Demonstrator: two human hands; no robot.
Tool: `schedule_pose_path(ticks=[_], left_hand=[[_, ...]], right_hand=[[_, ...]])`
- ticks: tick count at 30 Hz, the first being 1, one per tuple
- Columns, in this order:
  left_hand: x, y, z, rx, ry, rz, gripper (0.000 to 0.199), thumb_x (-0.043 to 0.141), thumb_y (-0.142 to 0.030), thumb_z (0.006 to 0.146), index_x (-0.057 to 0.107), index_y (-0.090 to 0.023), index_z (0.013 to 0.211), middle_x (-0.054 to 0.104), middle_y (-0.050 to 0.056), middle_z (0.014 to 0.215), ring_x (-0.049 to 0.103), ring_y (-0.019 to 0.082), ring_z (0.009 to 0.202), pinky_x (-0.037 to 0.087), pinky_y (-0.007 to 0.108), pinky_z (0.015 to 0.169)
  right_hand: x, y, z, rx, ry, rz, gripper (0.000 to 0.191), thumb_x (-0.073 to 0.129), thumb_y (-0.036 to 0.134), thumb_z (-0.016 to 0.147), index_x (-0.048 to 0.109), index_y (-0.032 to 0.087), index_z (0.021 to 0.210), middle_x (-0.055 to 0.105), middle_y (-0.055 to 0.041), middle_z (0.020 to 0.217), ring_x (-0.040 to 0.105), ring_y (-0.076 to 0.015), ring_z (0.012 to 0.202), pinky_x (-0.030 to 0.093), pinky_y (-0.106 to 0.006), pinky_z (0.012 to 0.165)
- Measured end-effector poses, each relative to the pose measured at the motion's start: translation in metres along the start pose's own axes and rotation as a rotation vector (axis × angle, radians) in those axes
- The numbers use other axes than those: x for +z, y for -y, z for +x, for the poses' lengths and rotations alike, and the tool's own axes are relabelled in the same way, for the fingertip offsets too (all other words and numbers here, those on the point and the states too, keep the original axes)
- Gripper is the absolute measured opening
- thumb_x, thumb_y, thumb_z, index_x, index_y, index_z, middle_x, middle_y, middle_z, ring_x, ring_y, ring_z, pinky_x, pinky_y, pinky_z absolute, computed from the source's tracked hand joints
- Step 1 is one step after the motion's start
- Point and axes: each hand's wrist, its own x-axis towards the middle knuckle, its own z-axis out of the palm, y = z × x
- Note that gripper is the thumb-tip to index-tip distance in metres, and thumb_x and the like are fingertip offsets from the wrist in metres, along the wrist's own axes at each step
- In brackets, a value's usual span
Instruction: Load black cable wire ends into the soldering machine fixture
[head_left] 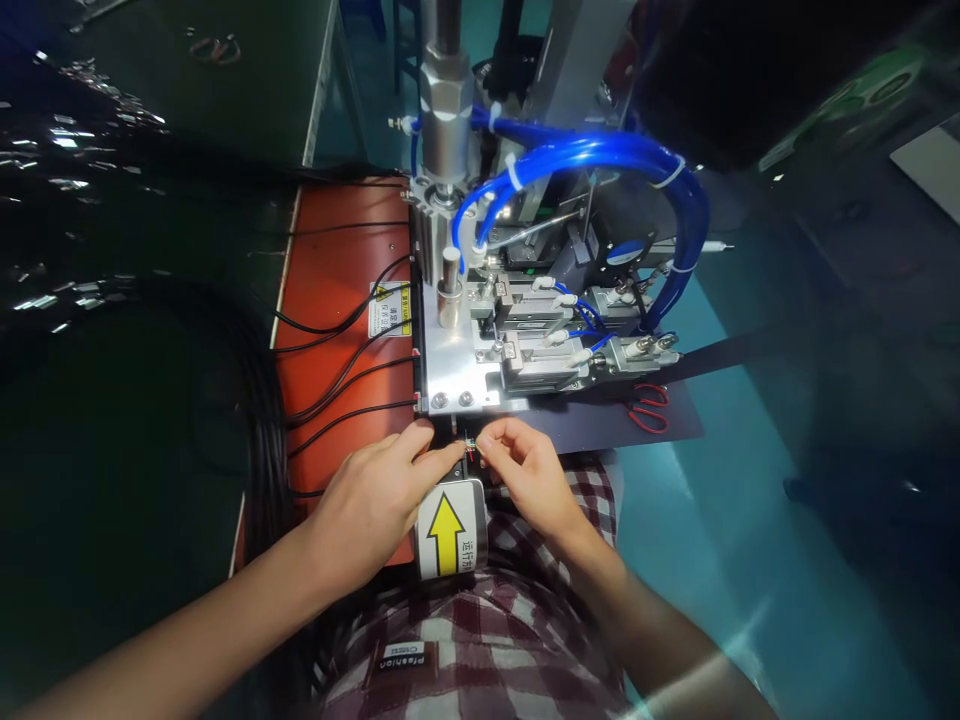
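Note:
At the front of the metal machine point(450, 370), several thin coloured wires point(471, 447) show between my two hands. My left hand point(371, 500) is closed, its thumb tip pressed at the left side of these wires; a black cable point(307, 493) runs in beneath it from the left. From the other side my right hand point(529, 470) pinches the wires between thumb and forefinger. The exact ends of the wires are too small to make out. Just below the fingers lies a white label with a yellow arrow point(446, 535).
Several black cables point(352, 365) cross the orange tabletop point(337, 260) into the machine's left edge. A thick black cable bundle point(259, 400) hangs at the left. Blue air hoses point(600, 150) arch overhead. Red-handled scissors point(649, 408) lie on the dark plate point(600, 425) to the right.

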Motion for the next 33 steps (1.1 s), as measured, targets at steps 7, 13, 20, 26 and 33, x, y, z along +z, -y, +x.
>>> schedule_pose_path(ticks=[7, 13, 20, 26, 33], left_hand=[[-0.0026, -0.0019, 0.0006, -0.04, 0.047, -0.028, 0.036, 0.048, -0.009, 0.084, 0.064, -0.018, 0.115, 0.056, 0.007, 0.081, 0.057, 0.02, 0.058, 0.05, 0.033, 0.051], [-0.0022, -0.0017, 0.0007, -0.037, 0.027, -0.031, 0.035, 0.045, -0.01, 0.085, 0.064, -0.018, 0.114, 0.055, 0.007, 0.081, 0.057, 0.02, 0.058, 0.05, 0.033, 0.05], [0.0002, -0.0005, 0.0002, -0.031, 0.016, -0.037, 0.035, 0.043, -0.011, 0.087, 0.064, -0.018, 0.114, 0.055, 0.007, 0.081, 0.057, 0.021, 0.059, 0.05, 0.033, 0.051], [-0.0003, -0.0016, -0.0007, -0.021, 0.001, -0.02, 0.034, 0.042, -0.011, 0.087, 0.064, -0.018, 0.112, 0.056, 0.007, 0.081, 0.057, 0.021, 0.057, 0.049, 0.033, 0.05], [0.0012, -0.0013, -0.0013, 0.005, -0.009, 0.048, 0.03, 0.044, -0.015, 0.088, 0.064, -0.018, 0.111, 0.055, 0.005, 0.079, 0.056, 0.02, 0.057, 0.047, 0.032, 0.048]], right_hand=[[-0.0001, 0.001, 0.0006, 0.04, 0.016, 0.023, 0.022, 0.059, 0.037, 0.082, 0.053, 0.018, 0.072, 0.051, 0.0025, 0.064, 0.042, -0.0111, 0.054, 0.034, -0.025, 0.051], [0.0, -0.0002, -0.0005, 0.015, 0.022, 0.006, 0.022, 0.058, 0.037, 0.084, 0.052, 0.018, 0.073, 0.05, 0.0029, 0.064, 0.041, -0.0108, 0.055, 0.034, -0.025, 0.051], [-0.0006, -0.0031, -0.0005, -0.007, 0.012, -0.024, 0.02, 0.057, 0.036, 0.084, 0.053, 0.018, 0.074, 0.05, 0.0023, 0.066, 0.043, -0.0116, 0.058, 0.035, -0.025, 0.054], [0.0006, -0.003, -0.0003, -0.01, 0.002, -0.026, 0.019, 0.057, 0.035, 0.083, 0.053, 0.018, 0.074, 0.049, 0.0027, 0.065, 0.041, -0.0115, 0.057, 0.034, -0.025, 0.053], [0.0041, -0.0007, -0.0043, -0.098, -0.056, -0.195, 0.018, 0.051, 0.031, 0.087, 0.051, 0.019, 0.073, 0.048, 0.0029, 0.065, 0.042, -0.0121, 0.058, 0.036, -0.026, 0.055]])
